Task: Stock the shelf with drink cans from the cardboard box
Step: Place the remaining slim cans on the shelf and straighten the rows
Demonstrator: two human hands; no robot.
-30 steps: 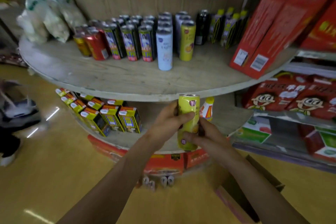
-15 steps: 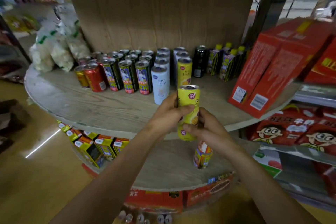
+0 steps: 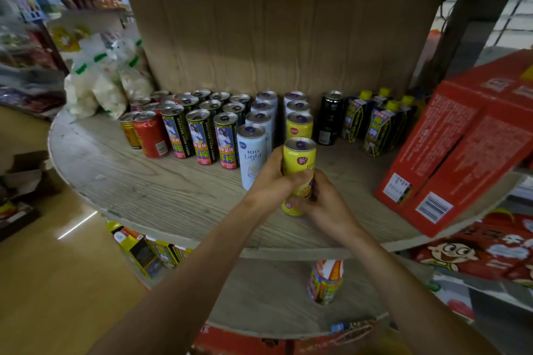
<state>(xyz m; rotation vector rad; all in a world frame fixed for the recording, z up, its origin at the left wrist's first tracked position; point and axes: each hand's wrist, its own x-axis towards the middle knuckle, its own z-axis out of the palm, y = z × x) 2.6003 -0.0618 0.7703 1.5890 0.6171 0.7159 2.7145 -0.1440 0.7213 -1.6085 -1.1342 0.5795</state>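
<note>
Both hands are wrapped round a tall yellow metal drink can (image 3: 298,158), held upright. The left hand (image 3: 268,179) grips its left side and the right hand (image 3: 323,204) its lower part, so the mid-label is covered. Can't tell if its base touches the round wooden shelf (image 3: 144,187). A pale blue slim can (image 3: 251,153) stands just left of the left hand.

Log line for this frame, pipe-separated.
step: place can | yellow can: upright, gripped by left hand and right hand | position: over wooden shelf, before matching can | set down: cannot tell
</note>
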